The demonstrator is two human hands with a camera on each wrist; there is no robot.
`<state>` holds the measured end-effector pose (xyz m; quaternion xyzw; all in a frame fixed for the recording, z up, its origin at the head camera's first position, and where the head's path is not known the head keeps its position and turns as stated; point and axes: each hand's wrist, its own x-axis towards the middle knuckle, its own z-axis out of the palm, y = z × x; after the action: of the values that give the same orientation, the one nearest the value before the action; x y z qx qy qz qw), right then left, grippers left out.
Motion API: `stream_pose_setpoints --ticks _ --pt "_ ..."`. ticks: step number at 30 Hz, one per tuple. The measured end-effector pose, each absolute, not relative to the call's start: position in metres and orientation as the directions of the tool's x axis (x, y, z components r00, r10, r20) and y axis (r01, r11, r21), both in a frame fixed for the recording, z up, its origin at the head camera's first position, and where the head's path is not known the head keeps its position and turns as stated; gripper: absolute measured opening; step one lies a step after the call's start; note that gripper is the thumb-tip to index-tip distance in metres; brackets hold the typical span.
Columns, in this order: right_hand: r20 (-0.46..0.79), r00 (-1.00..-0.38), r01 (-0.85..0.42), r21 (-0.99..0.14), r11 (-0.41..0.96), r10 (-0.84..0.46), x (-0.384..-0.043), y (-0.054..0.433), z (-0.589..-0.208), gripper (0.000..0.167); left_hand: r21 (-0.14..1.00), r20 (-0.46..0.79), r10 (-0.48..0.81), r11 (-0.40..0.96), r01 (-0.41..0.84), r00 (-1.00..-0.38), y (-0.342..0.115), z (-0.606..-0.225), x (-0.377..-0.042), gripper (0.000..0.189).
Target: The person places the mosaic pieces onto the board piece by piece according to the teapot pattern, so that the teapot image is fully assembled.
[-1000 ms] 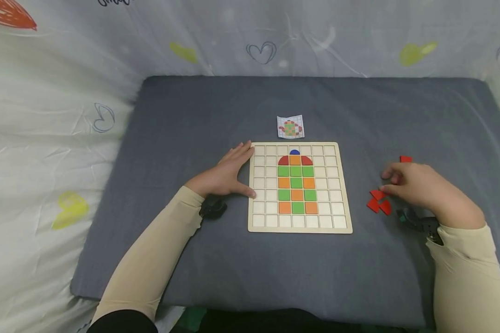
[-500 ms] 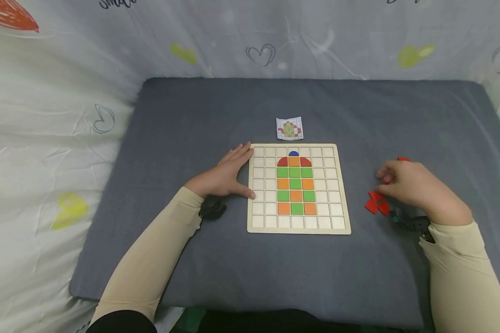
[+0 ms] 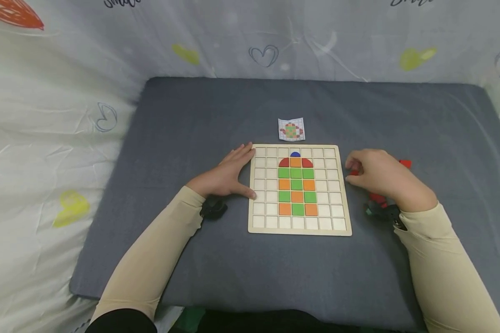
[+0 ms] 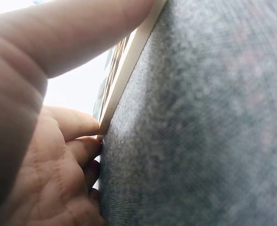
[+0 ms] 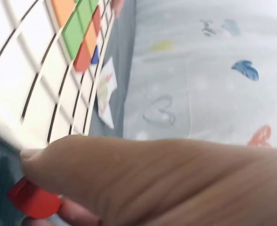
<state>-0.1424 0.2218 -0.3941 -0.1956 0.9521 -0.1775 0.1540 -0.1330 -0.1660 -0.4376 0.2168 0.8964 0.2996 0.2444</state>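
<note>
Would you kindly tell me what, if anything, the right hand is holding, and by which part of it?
The right hand holds a red piece, pinched between thumb and fingers; which of its edges they press cannot be told.

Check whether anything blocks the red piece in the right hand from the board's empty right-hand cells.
Nothing visible does. The right hand holds the red piece just outside the right edge of the board; only grey cloth shows between, and the left hand touches the opposite edge.
</note>
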Motion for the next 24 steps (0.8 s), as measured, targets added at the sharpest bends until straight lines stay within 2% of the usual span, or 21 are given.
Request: stream_pose_setpoints --ticks 8,17,24 --pt "-0.174 -0.833 -0.411 -0.440 0.799 -0.525 -0.146 0.191 -0.397 0.018 0.649 -0.306 0.527 0.725 0.231 -0.793 -0.165 -0.437 -0.132 0.130" --pt "-0.141 -0.793 -0.475 -0.466 0.747 -0.592 -0.145 0.175 -0.410 0.022 0.650 -0.312 0.520 0.727 0.221 -0.795 -0.164 -0.439 -0.128 0.128" --pt "-0.126 -0.807 -0.457 -0.487 0.744 -0.577 -0.145 0.175 -0.411 0.022 0.652 -0.308 0.516 0.727 0.217 -0.799 -0.165 -0.435 -0.128 0.126"
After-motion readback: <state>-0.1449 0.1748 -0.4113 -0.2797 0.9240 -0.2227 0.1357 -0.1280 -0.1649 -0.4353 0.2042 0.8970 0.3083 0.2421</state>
